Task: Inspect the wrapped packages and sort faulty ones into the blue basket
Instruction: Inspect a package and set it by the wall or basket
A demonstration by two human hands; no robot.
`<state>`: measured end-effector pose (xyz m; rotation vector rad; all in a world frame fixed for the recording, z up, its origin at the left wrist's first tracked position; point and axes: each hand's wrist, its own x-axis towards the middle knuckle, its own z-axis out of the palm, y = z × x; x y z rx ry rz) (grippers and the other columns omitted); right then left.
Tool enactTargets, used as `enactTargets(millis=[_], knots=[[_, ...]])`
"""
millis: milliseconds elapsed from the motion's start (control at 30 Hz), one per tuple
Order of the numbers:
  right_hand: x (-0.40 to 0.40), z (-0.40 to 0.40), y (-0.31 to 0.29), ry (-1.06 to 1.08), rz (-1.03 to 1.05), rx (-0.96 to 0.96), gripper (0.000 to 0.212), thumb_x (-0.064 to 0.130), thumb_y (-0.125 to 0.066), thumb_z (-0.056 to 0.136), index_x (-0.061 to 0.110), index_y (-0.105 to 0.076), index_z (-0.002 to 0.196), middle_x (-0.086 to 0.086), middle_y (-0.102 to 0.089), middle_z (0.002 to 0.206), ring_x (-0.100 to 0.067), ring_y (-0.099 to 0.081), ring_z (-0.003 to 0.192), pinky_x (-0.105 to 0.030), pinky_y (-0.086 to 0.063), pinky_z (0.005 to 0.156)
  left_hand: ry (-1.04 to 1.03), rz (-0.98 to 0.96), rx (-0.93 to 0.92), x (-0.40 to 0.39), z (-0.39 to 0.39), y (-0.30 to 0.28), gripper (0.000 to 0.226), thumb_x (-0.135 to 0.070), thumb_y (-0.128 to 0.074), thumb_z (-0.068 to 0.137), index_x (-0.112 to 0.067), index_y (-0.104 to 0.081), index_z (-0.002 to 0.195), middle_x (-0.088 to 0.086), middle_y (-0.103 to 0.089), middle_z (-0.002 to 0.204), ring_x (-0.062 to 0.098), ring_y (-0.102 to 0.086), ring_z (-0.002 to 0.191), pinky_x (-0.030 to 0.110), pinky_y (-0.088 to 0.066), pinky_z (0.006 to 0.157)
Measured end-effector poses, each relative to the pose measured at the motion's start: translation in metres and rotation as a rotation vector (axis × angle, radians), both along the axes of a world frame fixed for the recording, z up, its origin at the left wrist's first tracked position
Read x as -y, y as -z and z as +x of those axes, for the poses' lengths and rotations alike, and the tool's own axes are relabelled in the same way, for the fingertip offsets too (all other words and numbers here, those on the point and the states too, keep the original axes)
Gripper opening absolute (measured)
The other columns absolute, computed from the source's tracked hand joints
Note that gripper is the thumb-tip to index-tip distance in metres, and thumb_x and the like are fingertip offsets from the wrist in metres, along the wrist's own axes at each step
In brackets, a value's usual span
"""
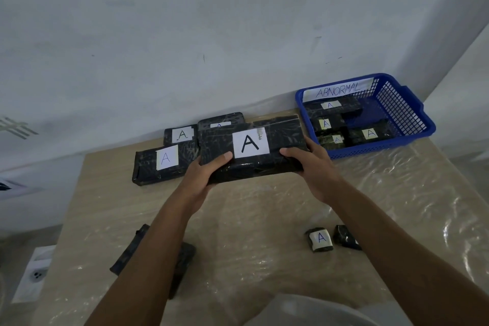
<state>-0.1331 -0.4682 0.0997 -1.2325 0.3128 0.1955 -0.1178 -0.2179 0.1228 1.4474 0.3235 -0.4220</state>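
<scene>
A large black wrapped package (280,137) with a white label marked A is held up above the table, near the wall. My left hand (203,174) grips its lower left edge with the thumb on top. My right hand (312,167) grips its right end, thumb on the front face. The blue basket (412,124), labelled ABNORMAL, stands at the back right and holds several black packages (333,110) with A labels.
Three black A-labelled packages (164,164) lie against the wall behind the held one. Two small packages (320,239) lie at the front right, and a long dark package (158,254) lies at the front left under my left forearm. Crinkled clear plastic covers the wooden table (264,219).
</scene>
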Motion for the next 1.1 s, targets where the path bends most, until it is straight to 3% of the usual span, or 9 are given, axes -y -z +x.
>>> enactTargets(millis=[133,200,300,467,633,733,800,1000,1100], knots=[[-0.001,-0.005,-0.003,-0.123,-0.214,0.122,0.054,0.033,-0.078,0.089,0.036,-0.054,0.137,-0.004,-0.065,0.136,-0.014,-0.068,0.116,-0.03,-0.056,0.097,-0.05,-0.005,-0.023,-0.004,-0.002,-0.004,0.023,-0.016,-0.074,0.09,-0.006,-0.073,0.112,0.009,-0.079,0.108,0.022,-0.074,0.102,0.031,-0.057,0.09],[0.0,-0.009,-0.002,-0.182,-0.488,0.287,0.08,0.054,-0.08,0.083,0.051,-0.034,0.148,0.008,-0.044,0.153,-0.006,-0.051,0.134,-0.02,-0.045,0.105,-0.082,-0.032,-0.067,-0.004,-0.002,-0.01,0.014,-0.017,-0.072,0.092,-0.008,-0.076,0.102,0.009,-0.079,0.102,0.022,-0.073,0.099,0.035,-0.056,0.094],[0.004,-0.01,0.002,-0.121,-0.769,0.58,0.119,0.072,-0.075,0.074,0.02,-0.016,0.164,0.003,-0.009,0.171,-0.013,-0.009,0.159,-0.039,-0.027,0.125,-0.094,-0.066,-0.119,-0.011,0.001,-0.017,0.008,-0.019,-0.072,0.091,-0.013,-0.073,0.096,0.006,-0.077,0.091,0.019,-0.072,0.089,0.035,-0.057,0.088],[0.001,-0.002,-0.007,0.012,-0.67,0.857,0.081,0.039,-0.08,0.082,-0.004,-0.045,0.142,-0.017,-0.037,0.157,-0.036,-0.03,0.152,-0.065,-0.035,0.117,-0.013,-0.042,-0.128,-0.012,0.003,-0.029,0.012,-0.028,-0.074,0.089,-0.018,-0.073,0.095,0.004,-0.075,0.089,0.019,-0.07,0.083,0.035,-0.056,0.078],[-0.005,-0.002,-0.014,0.067,-0.36,0.634,0.053,0.034,-0.074,0.083,0.01,-0.051,0.124,-0.009,-0.052,0.124,-0.036,-0.06,0.11,-0.054,-0.061,0.087,-0.029,-0.171,0.016,-0.004,-0.003,-0.034,0.016,-0.03,-0.065,0.098,-0.027,-0.08,0.103,-0.006,-0.079,0.099,0.014,-0.071,0.101,0.039,-0.049,0.101],[-0.01,-0.006,-0.02,0.139,-0.192,0.5,0.044,0.04,-0.072,0.081,0.015,-0.056,0.114,-0.001,-0.06,0.097,-0.021,-0.062,0.09,-0.044,-0.058,0.086,-0.089,-0.137,0.228,0.002,-0.01,-0.022,0.066,-0.041,-0.078,0.085,-0.029,-0.055,0.145,-0.005,-0.064,0.141,0.012,-0.059,0.132,0.039,-0.042,0.115],[-0.011,-0.005,-0.022,0.143,-0.195,0.473,0.034,0.04,-0.071,0.082,0.022,-0.06,0.107,0.004,-0.062,0.091,-0.02,-0.062,0.088,-0.05,-0.055,0.088,-0.12,-0.082,0.345,0.006,-0.015,-0.018,0.072,-0.044,-0.08,0.076,-0.03,-0.057,0.143,0.003,-0.057,0.148,0.02,-0.053,0.139,0.048,-0.04,0.118],[-0.012,0.0,-0.024,0.156,-0.125,0.397,0.029,0.046,-0.074,0.076,0.031,-0.065,0.099,0.001,-0.066,0.097,-0.016,-0.067,0.094,-0.04,-0.057,0.091,-0.132,-0.094,0.424,0.008,-0.017,-0.01,0.062,-0.034,-0.079,0.073,-0.021,-0.062,0.131,0.016,-0.058,0.142,0.031,-0.059,0.13,0.048,-0.049,0.11],[-0.012,0.004,-0.022,0.123,-0.103,0.288,0.066,0.063,-0.077,0.077,0.025,-0.061,0.129,-0.008,-0.063,0.133,-0.022,-0.063,0.123,-0.048,-0.051,0.109,-0.247,-0.064,0.419,0.013,-0.012,-0.011,0.045,-0.034,-0.08,0.072,-0.025,-0.07,0.114,0.009,-0.068,0.12,0.023,-0.067,0.111,0.036,-0.056,0.094]])
